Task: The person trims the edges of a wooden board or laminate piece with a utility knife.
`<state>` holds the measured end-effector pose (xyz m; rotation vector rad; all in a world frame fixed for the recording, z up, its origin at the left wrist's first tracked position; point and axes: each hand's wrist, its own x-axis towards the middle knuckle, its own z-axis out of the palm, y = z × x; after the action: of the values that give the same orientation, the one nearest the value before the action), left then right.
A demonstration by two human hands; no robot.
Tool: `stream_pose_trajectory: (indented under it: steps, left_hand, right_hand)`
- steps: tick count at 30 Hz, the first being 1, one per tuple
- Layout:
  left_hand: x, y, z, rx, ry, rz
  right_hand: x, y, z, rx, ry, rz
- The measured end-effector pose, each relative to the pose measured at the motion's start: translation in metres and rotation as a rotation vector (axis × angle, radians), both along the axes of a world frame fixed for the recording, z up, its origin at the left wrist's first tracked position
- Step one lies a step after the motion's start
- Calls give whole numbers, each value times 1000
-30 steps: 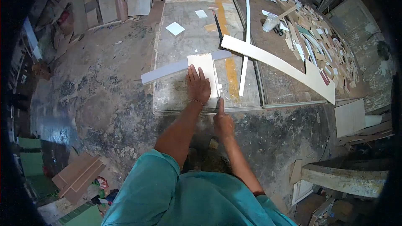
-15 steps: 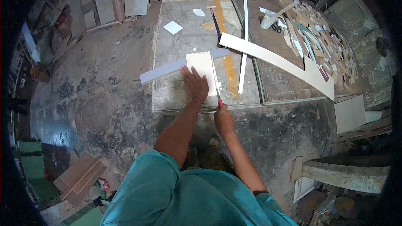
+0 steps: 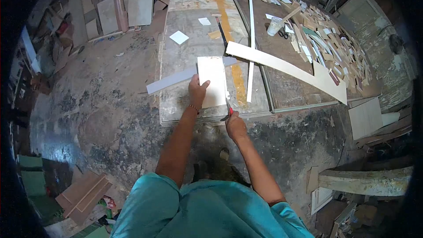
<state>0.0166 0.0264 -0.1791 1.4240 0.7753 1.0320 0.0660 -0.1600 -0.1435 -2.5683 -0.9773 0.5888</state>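
A pale rectangular board (image 3: 212, 89) is over the near end of the worktable, with a long grey-white strip (image 3: 172, 81) running beneath it. My left hand (image 3: 198, 91) grips the board's left edge, thumb on top and fingers partly hidden below. At the board's lower right corner, my right hand (image 3: 236, 126) is closed around the red handle of a narrow-bladed tool (image 3: 230, 110); its exact kind is too small to tell. The blade points away from me along the board's right edge. Tiny pale scraps lie beside that edge.
Across the right side of the table (image 3: 176, 112) lie a wide tapered board (image 3: 282, 65) and a long thin strip (image 3: 250, 44). A dark tool (image 3: 221, 33), a plastic cup (image 3: 274, 26), scissors (image 3: 283, 33) and a heap of wood offcuts (image 3: 337, 48) are farther back.
My left hand has gone from lying flat on the board to gripping its left edge. The board is turned and shifted slightly. My right hand still holds the red-handled tool.
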Motion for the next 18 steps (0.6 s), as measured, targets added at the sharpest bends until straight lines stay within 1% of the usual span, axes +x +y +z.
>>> stream_pose_trajectory:
  steps: [1, 3, 4, 5, 8, 10, 11, 12, 14, 15, 17, 18]
  left_hand:
    - [1, -5, 10, -49, -100, -45]
    - [-1, -19, 33, 28, -48, -100]
    - [-4, -26, 44, 68, -21, -130]
    - [-8, -33, 56, 179, 129, -179]
    - [-15, -57, 71, 70, 146, -320]
    - [-22, -66, 81, 143, 234, -335]
    - [-27, -69, 83, 179, 279, -339]
    - [-30, -70, 78, 179, 267, -352]
    - [-37, -67, 63, 179, 245, -371]
    - [-40, -64, 60, 209, 280, -374]
    - [-46, -61, 52, 263, 349, -380]
    - [-46, -58, 47, 232, 302, -361]
  right_hand:
    - [0, 0, 4, 3, 7, -19]
    - [0, 2, 13, 11, 27, -57]
    - [1, 2, 13, 10, 39, -33]
    - [5, 1, 14, 12, 49, -13]
    - [12, 0, 28, -31, 117, 12]
    - [15, 5, 47, -91, 176, 5]
    - [16, 9, 57, -130, 209, -9]
    - [17, 13, 61, -169, 242, -21]
    - [32, 21, 38, -254, 134, 205]
    - [31, 26, 45, -296, 80, 319]
    - [27, 27, 57, -334, 75, 320]
    - [24, 29, 67, -353, 67, 323]
